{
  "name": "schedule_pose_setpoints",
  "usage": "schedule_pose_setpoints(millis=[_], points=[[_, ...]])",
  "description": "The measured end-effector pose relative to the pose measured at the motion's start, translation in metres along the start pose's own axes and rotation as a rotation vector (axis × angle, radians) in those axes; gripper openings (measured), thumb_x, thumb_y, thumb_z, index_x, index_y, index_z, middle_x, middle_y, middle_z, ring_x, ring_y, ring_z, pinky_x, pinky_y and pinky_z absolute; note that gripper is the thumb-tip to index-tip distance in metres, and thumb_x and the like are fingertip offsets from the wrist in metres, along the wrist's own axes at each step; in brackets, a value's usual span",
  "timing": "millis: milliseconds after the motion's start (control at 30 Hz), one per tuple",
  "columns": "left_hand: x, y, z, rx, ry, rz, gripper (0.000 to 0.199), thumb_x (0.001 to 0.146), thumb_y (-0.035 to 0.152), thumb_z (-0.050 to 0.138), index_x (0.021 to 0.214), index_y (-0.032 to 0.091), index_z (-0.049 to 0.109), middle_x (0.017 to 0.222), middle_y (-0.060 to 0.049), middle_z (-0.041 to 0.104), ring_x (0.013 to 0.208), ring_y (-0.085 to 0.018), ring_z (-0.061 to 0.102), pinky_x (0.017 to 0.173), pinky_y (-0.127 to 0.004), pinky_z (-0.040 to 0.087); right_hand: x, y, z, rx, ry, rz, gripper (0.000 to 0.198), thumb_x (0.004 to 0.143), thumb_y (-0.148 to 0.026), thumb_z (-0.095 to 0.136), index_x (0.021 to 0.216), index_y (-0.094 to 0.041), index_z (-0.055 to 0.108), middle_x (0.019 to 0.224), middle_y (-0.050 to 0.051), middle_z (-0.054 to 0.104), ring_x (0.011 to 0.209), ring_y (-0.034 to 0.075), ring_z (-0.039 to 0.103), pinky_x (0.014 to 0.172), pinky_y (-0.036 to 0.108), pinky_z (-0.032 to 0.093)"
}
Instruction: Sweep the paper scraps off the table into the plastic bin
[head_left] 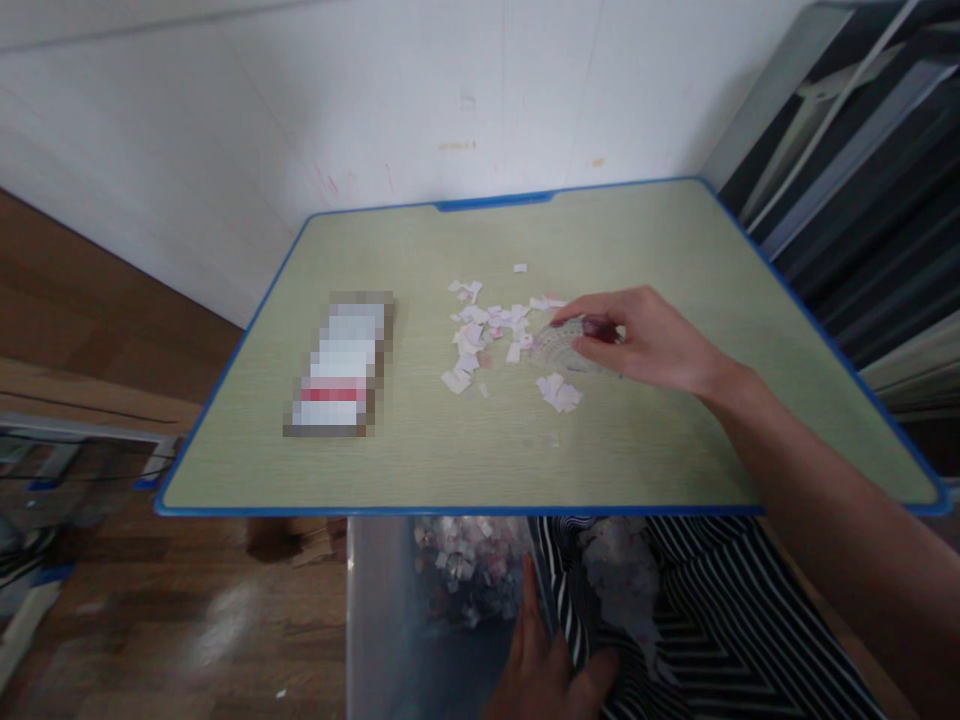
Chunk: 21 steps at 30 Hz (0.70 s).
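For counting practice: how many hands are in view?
2: the right hand, holding a clear ridged object over the table; the left hand, at the right edge of the bin.

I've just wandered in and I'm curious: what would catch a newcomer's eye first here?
Probably the pale scraps scattered around the middle of the green, blue-edged table, with the right hand beside them holding a see-through, ridged piece. Next might come the blurred-out object on the table's left side. Below the near edge, the left hand is at a bin with more scraps inside.
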<state>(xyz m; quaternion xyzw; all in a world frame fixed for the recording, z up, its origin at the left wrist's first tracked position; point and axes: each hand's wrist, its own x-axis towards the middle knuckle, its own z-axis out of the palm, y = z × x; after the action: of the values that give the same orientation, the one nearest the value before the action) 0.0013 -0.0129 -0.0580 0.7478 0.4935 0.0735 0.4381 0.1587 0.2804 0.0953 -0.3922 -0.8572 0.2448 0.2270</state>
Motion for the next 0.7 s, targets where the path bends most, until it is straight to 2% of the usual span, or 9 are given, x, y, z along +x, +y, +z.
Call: schedule_pose_setpoints(millis=[100, 200, 300, 367, 567, 633, 700], points=[[0.0006, 0.0009, 0.0012, 0.001, 0.009, 0.004, 0.082, 0.084, 0.004, 0.062, 0.146, 0.036, 0.019, 0.155, -0.012, 0.008, 0.136, -0.04, 0.02, 0.102, -0.057, 0.034, -0.0001, 0.0002, 0.0001, 0.025, 0.001, -0.029, 0.031, 0.076, -0.019, 0.051, 0.101, -0.012, 0.068, 0.052, -0.004, 0.047, 0.047, 0.009, 0.042, 0.051, 0.025, 0.034], [0.0004, 0.0008, 0.0012, -0.038, -0.024, -0.023, 0.078, 0.086, 0.011, 0.063, 0.147, 0.034, 0.02, 0.155, -0.015, 0.003, 0.134, -0.04, 0.025, 0.1, -0.052, 0.04, -0.0002, -0.0009, 0.0, 0.017, -0.014, -0.025, 0.027, 0.076, -0.018, 0.052, 0.098, -0.016, 0.068, 0.053, -0.004, 0.049, 0.047, 0.01, 0.042, 0.052, 0.025, 0.034], [-0.0011, -0.0001, 0.0013, -0.003, -0.008, 0.036, 0.06, 0.087, 0.009, 0.061, 0.138, 0.035, 0.042, 0.155, -0.01, -0.004, 0.135, -0.042, 0.02, 0.102, -0.055, 0.037, -0.0003, -0.0023, -0.0015, 0.001, 0.027, -0.007, 0.026, 0.074, -0.015, 0.053, 0.095, -0.018, 0.068, 0.053, -0.004, 0.048, 0.048, 0.01, 0.041, 0.052, 0.026, 0.034], [-0.002, -0.0003, 0.0019, 0.01, 0.013, 0.044, 0.056, 0.085, 0.007, 0.062, 0.131, 0.036, 0.05, 0.155, -0.006, -0.004, 0.135, -0.042, 0.019, 0.102, -0.056, 0.036, -0.0002, -0.0029, -0.0028, -0.001, 0.023, 0.005, 0.027, 0.074, -0.014, 0.053, 0.095, -0.018, 0.068, 0.053, -0.004, 0.047, 0.047, 0.01, 0.041, 0.052, 0.026, 0.034], [0.0005, 0.0049, 0.0014, -0.069, 0.003, -0.057, 0.068, 0.086, 0.007, 0.062, 0.139, 0.042, 0.038, 0.156, -0.004, 0.004, 0.136, -0.038, 0.02, 0.1, -0.052, 0.041, -0.0008, -0.0022, -0.006, -0.029, 0.023, 0.039, 0.025, 0.069, -0.008, 0.054, 0.088, -0.016, 0.069, 0.051, -0.004, 0.043, 0.046, 0.01, 0.038, 0.051, 0.026, 0.032], [0.0012, 0.0063, 0.0004, -0.093, -0.013, -0.088, 0.069, 0.086, 0.009, 0.062, 0.141, 0.041, 0.034, 0.156, -0.006, -0.002, 0.136, -0.039, 0.02, 0.1, -0.051, 0.041, -0.0013, -0.0021, -0.0057, -0.018, 0.014, 0.045, 0.026, 0.069, -0.008, 0.053, 0.089, -0.015, 0.069, 0.05, -0.004, 0.042, 0.046, 0.009, 0.037, 0.05, 0.026, 0.031], [0.0003, 0.0057, -0.0001, -0.078, -0.012, -0.057, 0.067, 0.086, 0.008, 0.062, 0.139, 0.041, 0.037, 0.154, -0.005, -0.014, 0.135, -0.042, 0.016, 0.101, -0.053, 0.039, -0.0017, -0.0028, -0.0043, 0.024, -0.051, 0.039, 0.026, 0.071, -0.01, 0.054, 0.092, -0.014, 0.068, 0.05, -0.005, 0.042, 0.045, 0.009, 0.037, 0.049, 0.025, 0.03]])
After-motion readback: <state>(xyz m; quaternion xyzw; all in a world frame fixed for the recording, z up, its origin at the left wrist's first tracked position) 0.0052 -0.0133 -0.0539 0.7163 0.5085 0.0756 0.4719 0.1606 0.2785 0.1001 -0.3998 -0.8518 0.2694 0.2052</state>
